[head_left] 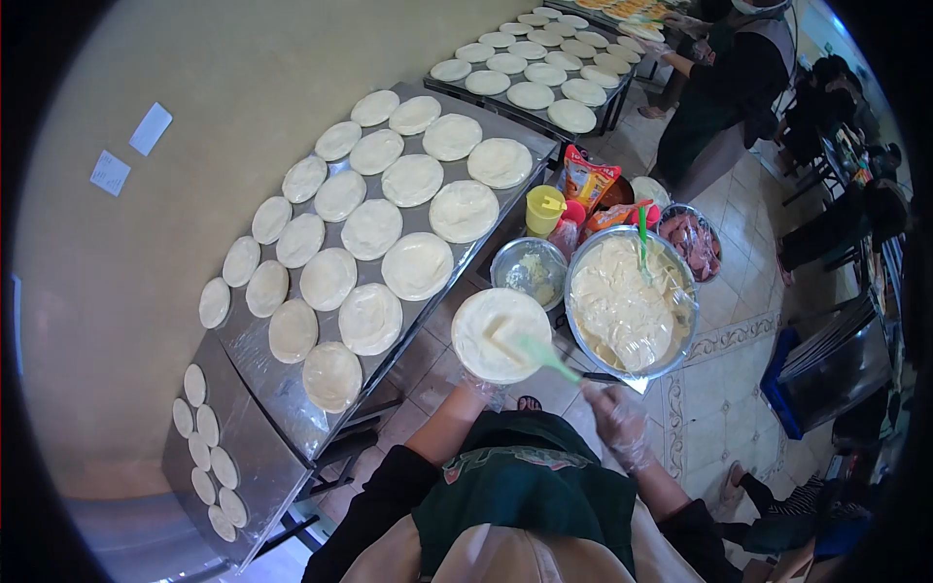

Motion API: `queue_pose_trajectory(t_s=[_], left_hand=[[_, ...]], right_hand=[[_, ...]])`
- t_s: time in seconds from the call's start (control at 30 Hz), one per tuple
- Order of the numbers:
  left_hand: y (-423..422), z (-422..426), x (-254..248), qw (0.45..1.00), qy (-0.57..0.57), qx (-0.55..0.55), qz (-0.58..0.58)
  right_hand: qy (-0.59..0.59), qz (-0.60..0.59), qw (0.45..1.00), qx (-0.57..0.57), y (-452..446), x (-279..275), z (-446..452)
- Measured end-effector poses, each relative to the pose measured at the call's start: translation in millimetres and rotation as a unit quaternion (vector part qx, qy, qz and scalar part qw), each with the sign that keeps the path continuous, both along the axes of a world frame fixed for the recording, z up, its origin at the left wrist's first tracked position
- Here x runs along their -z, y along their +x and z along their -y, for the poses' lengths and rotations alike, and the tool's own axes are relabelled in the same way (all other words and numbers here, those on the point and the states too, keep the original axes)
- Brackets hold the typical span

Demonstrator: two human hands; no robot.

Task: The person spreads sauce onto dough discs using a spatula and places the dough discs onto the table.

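Observation:
A round of flat dough rests on my left hand, which is gloved in clear plastic and mostly hidden under it. My right hand, also in a clear glove, is closed round the handle of a pale green spatula. The spatula's blade lies on the dough, where some cream-coloured spread shows. Just beyond my right hand is a large metal bowl of pale creamy mixture, with a green utensil standing in it. A smaller metal bowl with some pale mixture is beside it.
Rows of dough rounds cover a metal table at left; more lie on a lower table and a far table. A yellow jug, packets and a meat bowl stand ahead. A co-worker stands beyond.

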State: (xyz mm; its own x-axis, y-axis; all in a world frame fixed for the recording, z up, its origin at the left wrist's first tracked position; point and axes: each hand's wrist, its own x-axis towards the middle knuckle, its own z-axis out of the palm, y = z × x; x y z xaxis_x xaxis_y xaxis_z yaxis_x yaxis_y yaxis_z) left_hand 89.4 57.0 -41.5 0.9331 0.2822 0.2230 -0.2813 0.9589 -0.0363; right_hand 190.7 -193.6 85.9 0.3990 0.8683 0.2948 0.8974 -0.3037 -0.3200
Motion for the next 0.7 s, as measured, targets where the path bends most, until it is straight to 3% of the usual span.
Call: queue_pose_trajectory(t_s=[0.03,0.07,0.1,0.13,0.23,0.3,0.37,0.43,0.5,0.57,0.63,0.7], left_hand=[[-2.0,-1.7,1.0,1.000,-0.002,0.007,0.000],[-5.3,-3.9,2.2,0.981,0.127,-0.065,-0.128],[-6.3,-4.0,-3.1,0.925,0.252,-0.134,-0.250],[-4.5,-1.9,-8.1,0.926,0.250,-0.128,-0.250],[0.4,0.5,-23.1,0.921,0.232,-0.105,-0.294],[0.8,-2.8,-31.6,0.954,0.058,-0.045,-0.290],[-5.6,-2.2,-39.9,0.968,0.029,-0.023,-0.249],[-10.9,-1.5,-37.3,0.978,0.000,-0.006,-0.209],[-11.9,3.1,-37.9,0.961,0.020,-0.002,-0.276],[-8.2,9.5,-46.3,0.966,-0.002,0.036,-0.257],[-8.7,16.0,-47.8,0.987,-0.075,0.084,-0.116],[-12.0,28.1,-53.6,0.983,-0.099,0.077,-0.136]], right_hand=[[-0.002,0.000,1.000,0.007,-6.9,4.1,4.5],[-0.016,0.003,1.000,0.025,-12.8,11.7,8.1],[-0.031,0.006,0.999,0.042,-16.0,18.6,9.5],[-0.008,0.011,0.998,0.061,-14.6,25.4,8.7],[0.026,0.006,0.993,0.111,-10.5,32.4,4.9],[0.013,-0.034,0.988,0.150,-3.2,30.3,8.9],[0.116,-0.119,0.971,0.170,12.7,35.2,23.1],[0.066,-0.164,0.962,0.210,28.1,32.6,48.7],[-0.085,-0.183,0.959,0.200,43.5,34.2,68.0],[-0.129,-0.184,0.958,0.180,53.9,38.0,74.0],[-0.233,-0.083,0.958,0.146,65.2,56.2,74.6],[-0.300,-0.061,0.942,0.135,79.5,61.9,58.3]])
